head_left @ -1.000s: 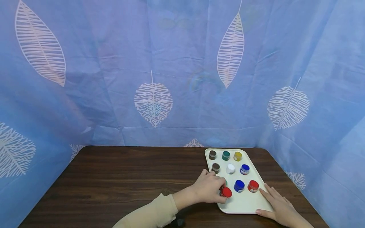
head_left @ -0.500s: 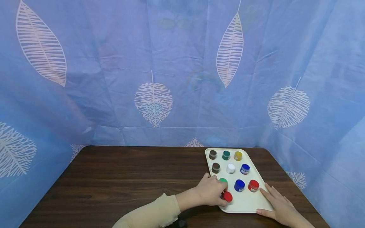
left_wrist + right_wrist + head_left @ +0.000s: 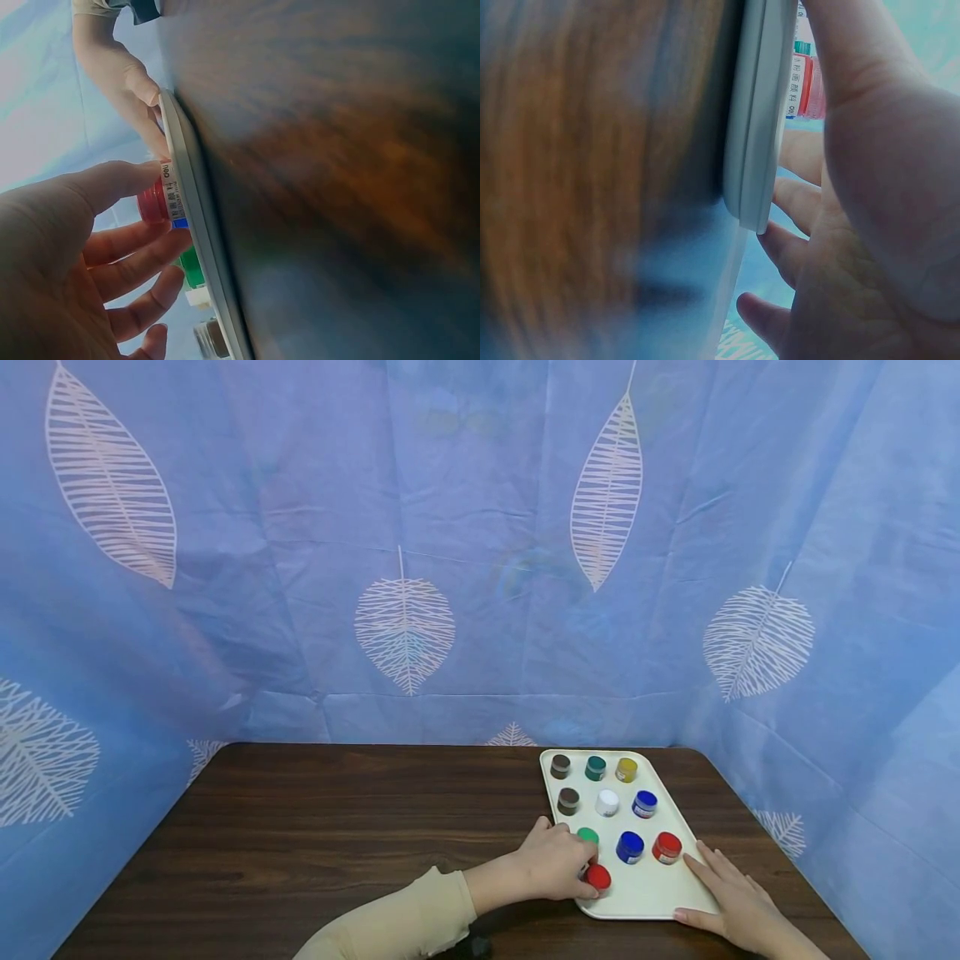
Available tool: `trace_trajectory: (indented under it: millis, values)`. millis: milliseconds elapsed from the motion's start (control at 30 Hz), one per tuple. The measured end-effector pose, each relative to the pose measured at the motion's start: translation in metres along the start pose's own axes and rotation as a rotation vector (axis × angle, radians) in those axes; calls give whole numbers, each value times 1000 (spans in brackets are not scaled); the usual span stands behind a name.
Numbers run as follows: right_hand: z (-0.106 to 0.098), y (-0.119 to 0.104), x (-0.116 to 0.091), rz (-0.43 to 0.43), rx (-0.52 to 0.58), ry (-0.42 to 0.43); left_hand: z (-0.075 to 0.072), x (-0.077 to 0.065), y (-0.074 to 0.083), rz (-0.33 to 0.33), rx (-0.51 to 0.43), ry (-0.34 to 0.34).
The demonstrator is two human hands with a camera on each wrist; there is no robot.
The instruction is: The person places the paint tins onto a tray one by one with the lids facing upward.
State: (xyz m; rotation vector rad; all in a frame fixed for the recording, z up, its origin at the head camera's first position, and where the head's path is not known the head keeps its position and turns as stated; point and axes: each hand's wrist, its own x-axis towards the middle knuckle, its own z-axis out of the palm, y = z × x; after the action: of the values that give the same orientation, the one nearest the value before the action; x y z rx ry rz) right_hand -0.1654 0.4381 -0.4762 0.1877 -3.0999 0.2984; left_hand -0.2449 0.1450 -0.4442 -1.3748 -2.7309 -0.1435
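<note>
My left hand [image 3: 551,864] pinches a red-lidded paint jar [image 3: 598,878] between thumb and fingers at the near left corner of the cream tray [image 3: 645,897]. In the left wrist view this jar [image 3: 152,202] stands at the tray's edge, its white label showing. Just behind it is a green-lidded jar [image 3: 588,837], partly covered by the fingers. To the right stand a blue jar [image 3: 630,847] and a second red jar [image 3: 667,847]. My right hand [image 3: 731,893] rests on the tray's right edge, fingers extended, thumb at the near edge.
Farther back on the tray are a white jar [image 3: 607,802], another blue jar [image 3: 644,804], two dark brown jars, a dark green jar [image 3: 596,767] and a yellow jar [image 3: 626,769]. The tray lies on a dark wooden table [image 3: 337,827], with a blue leaf-patterned curtain [image 3: 480,610] behind.
My left hand has shifted the red jar slightly toward the near edge, and the green lid behind it shows more. The right hand has stayed on the tray's edge.
</note>
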Motion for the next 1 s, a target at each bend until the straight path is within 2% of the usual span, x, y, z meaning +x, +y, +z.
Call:
trace_trajectory:
  millis: [200,433,667,1000]
  values:
    - [0,-1,1,0,-9,3,0,-1,-1,1,30,5]
    - [0,-2,5,-33,-7,26,-7,-11,-11,-21,33,19]
    - [1,2,10,-32,-13,16,-12,-26,-20,-20,14,41]
    - [-2,11,7,21,-9,-77,-16,-55,-36,3,-12,120]
